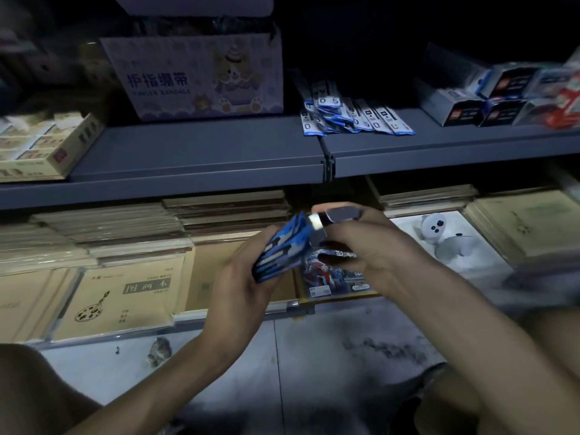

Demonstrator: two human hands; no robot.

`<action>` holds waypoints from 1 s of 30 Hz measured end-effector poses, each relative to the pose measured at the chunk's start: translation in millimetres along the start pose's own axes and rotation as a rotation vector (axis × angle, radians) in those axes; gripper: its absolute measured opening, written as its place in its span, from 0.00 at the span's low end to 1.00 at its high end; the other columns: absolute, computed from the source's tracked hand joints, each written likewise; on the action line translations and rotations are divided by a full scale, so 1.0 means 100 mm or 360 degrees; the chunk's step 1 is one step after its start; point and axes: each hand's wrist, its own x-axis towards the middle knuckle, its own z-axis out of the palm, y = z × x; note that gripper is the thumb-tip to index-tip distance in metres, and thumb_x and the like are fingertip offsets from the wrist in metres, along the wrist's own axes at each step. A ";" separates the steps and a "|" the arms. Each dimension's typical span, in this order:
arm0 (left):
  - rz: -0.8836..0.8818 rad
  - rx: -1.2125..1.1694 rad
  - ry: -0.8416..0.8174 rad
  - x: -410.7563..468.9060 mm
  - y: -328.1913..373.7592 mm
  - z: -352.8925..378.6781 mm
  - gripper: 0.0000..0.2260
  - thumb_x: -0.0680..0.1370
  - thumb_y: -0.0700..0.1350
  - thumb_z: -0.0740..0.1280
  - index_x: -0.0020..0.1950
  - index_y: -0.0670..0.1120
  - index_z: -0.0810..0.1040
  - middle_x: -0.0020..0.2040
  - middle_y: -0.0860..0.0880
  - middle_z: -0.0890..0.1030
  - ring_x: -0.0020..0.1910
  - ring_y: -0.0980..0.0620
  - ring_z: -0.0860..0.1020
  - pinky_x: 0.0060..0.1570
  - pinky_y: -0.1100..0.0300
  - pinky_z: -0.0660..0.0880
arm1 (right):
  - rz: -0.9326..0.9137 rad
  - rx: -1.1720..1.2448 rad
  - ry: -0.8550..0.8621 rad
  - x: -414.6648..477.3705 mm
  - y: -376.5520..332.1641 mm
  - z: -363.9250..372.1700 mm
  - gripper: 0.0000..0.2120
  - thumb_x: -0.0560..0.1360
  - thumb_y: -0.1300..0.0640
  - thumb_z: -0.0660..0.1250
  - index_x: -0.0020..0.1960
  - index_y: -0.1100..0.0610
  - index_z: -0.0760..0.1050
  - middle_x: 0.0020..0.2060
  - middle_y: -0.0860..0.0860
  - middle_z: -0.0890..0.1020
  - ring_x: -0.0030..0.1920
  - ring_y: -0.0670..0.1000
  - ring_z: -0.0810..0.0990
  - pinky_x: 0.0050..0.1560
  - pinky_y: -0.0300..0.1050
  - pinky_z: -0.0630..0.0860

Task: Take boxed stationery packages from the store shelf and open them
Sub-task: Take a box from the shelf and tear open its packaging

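A small blue-and-black patterned box (pixel 279 251) is tilted in front of the lower shelf. My left hand (pixel 243 271) grips it from below and behind, fingers curled round its lower end. My right hand (pixel 364 243) pinches the box's open end flap (pixel 317 226), a pale tab with a dark piece beyond it, at the box's upper right. Both hands meet at the middle of the view, above the shelf's front edge.
The grey upper shelf (pixel 194 158) carries a finger-bandage carton (pixel 201 80), blue sachets (pixel 351 116), dark boxes (pixel 464 105) and a beige tray (pixel 37 146). Below lie stacked drawing pads (pixel 125 296), a colourful card pack (pixel 332 274) and a white-bear pad (pixel 439 237). Tiled floor (pixel 314 356) beneath.
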 end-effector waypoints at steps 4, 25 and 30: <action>0.0033 0.0045 0.0012 -0.02 0.04 -0.01 0.24 0.76 0.38 0.76 0.71 0.51 0.78 0.59 0.60 0.83 0.58 0.64 0.80 0.54 0.72 0.75 | -0.0082 -0.0130 0.0057 0.04 0.06 0.02 0.12 0.70 0.70 0.75 0.50 0.57 0.86 0.44 0.56 0.88 0.50 0.56 0.86 0.55 0.53 0.83; 0.0085 0.0219 -0.0026 -0.01 0.10 0.04 0.27 0.74 0.36 0.76 0.70 0.53 0.77 0.59 0.59 0.82 0.58 0.59 0.80 0.55 0.62 0.78 | 0.0032 -0.0390 0.0138 0.08 0.20 0.02 0.09 0.77 0.71 0.68 0.43 0.59 0.77 0.47 0.62 0.83 0.45 0.58 0.84 0.49 0.52 0.83; -0.0246 -0.0119 -0.0077 0.06 0.21 -0.07 0.19 0.76 0.43 0.76 0.59 0.64 0.77 0.46 0.72 0.82 0.47 0.69 0.81 0.42 0.76 0.74 | 0.0063 -0.0225 -0.0056 -0.01 0.01 -0.08 0.13 0.74 0.55 0.77 0.57 0.54 0.81 0.49 0.54 0.87 0.49 0.53 0.87 0.57 0.53 0.84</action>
